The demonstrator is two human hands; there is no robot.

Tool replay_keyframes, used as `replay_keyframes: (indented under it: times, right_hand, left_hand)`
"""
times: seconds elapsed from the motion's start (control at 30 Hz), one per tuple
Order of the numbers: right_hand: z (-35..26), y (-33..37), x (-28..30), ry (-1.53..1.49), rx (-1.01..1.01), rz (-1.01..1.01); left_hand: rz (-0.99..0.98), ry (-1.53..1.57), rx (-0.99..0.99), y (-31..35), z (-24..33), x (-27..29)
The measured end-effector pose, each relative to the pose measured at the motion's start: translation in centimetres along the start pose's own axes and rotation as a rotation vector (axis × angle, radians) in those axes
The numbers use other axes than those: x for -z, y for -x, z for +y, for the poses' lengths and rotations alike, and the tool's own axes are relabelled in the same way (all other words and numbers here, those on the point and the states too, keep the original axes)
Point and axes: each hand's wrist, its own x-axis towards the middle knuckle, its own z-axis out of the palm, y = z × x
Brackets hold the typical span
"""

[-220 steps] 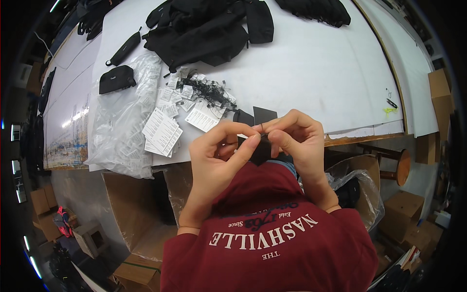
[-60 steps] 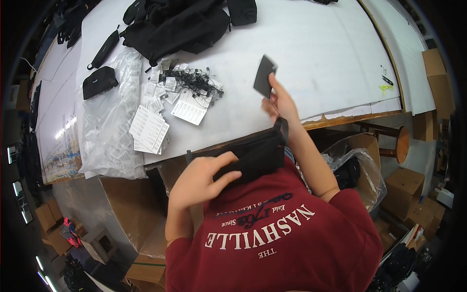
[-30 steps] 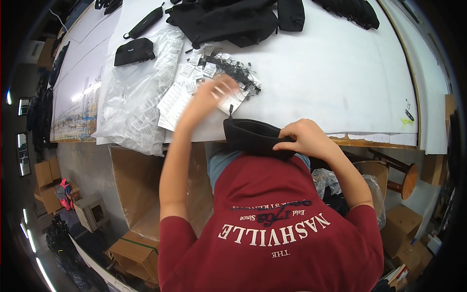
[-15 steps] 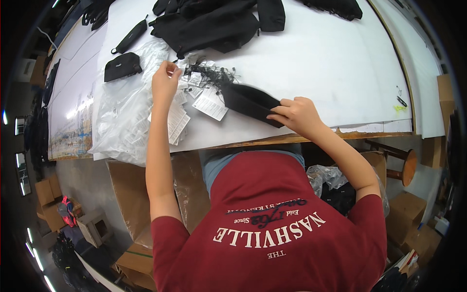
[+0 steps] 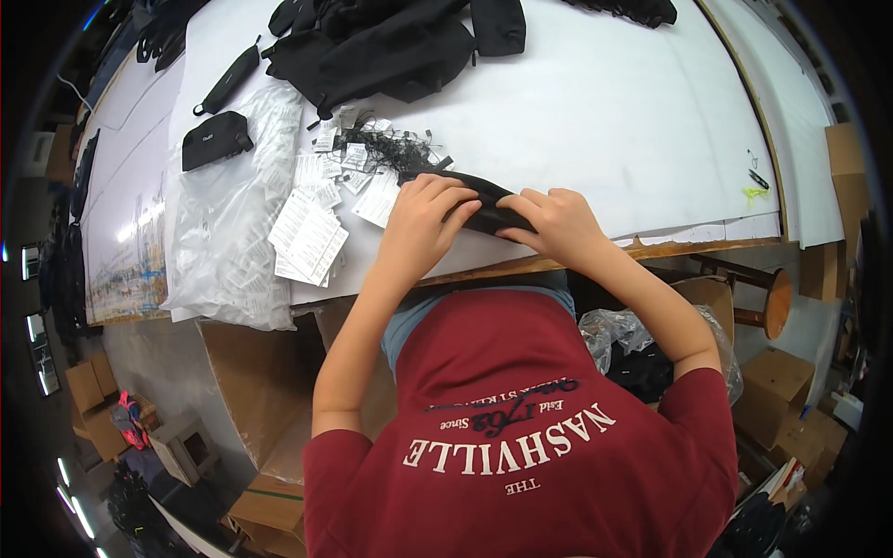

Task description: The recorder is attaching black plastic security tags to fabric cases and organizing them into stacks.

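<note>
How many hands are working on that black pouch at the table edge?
2. The left hand presses on the black pouch's left end beside the paper tags; the right hand grips its right end near the white table's front edge.

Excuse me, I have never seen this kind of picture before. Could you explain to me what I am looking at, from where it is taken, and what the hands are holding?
There is no machine here: a person in a red shirt works with two bare hands. The camera sits on the person's head and looks down, so you see their own chest and arms from above. Its wide lens bends straight edges near the rim.

The left hand and right hand both grip one flat black pouch at the near edge of a white table.

On the table, left of the hands, lie white paper tags, a tangle of black strings and clear plastic bags. Further back are a heap of black bags and a small black pouch alone. Cardboard boxes stand on the floor below.
</note>
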Motion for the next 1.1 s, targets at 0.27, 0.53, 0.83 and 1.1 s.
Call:
replay_keyframes:
  times: [0.27,0.53,0.83,1.1]
  right_hand:
    - [-0.5,-0.2,1.1,-0.221,-0.184,0.123]
    - [-4.7,-1.9,1.7,-0.425,-0.225,0.315]
    - [-6.1,0.2,-1.4,-0.964,-0.728,0.543]
    - [-3.0,-1.1,-0.7,-0.776,-0.514,0.468]
  left_hand:
    - [0.473,0.696,0.688,5.5,1.1,-3.3]
    - [0.593,1.594,0.888,3.2,2.1,-3.1]
    - [0.634,1.467,0.860,2.5,2.9,-1.4]
    - [0.464,1.421,0.880,3.0,2.8,-0.4]
